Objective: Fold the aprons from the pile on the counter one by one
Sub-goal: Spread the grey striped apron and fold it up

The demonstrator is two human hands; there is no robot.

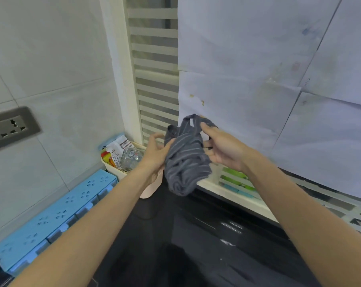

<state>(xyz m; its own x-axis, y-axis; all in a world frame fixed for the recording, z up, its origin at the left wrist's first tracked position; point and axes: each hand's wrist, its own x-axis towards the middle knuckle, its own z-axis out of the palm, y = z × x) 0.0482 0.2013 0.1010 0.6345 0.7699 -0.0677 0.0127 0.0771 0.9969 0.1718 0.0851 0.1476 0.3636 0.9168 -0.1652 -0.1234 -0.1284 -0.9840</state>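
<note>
Large sheets of pale paper (pixel 258 59) cover the wall on the far right, creased and marked with a few faint stains. To the left, a white tiled wall (pixel 51 59) fills the far side, with a slatted grey blind (pixel 154 59) between the tiles and the paper. The dark counter (pixel 154 245) runs along the near side under both forearms; its surface is too dark and blurred to make out what lies on it.

A light blue plastic box (pixel 57 210) with small cut-out patterns sits on the left along the tiled wall. A grey socket plate (pixel 11 127) is set in the tiles above it. Further along, in the far corner, a cream basket (pixel 113 168) holds a clear glass jar (pixel 132 158) and some printed packets (pixel 117 146).

A dark grey apron (pixel 185 160) with thin pale stripes is held up in the air between both hands, above the counter and in front of the paper sheets. It is bunched into a crumpled bundle, its lower end hanging down, and a loop of strap stands up at the top.

The left hand (pixel 154 156) grips the left side of the bundle, thumb pressed on the cloth and fingers (pixel 156 137) curled. The right hand (pixel 223 150) holds the right side, thumb on the strap at the top and its fingers behind the fabric. A pale pink object (pixel 150 189) shows just under the left wrist; what it is cannot be told.
</note>
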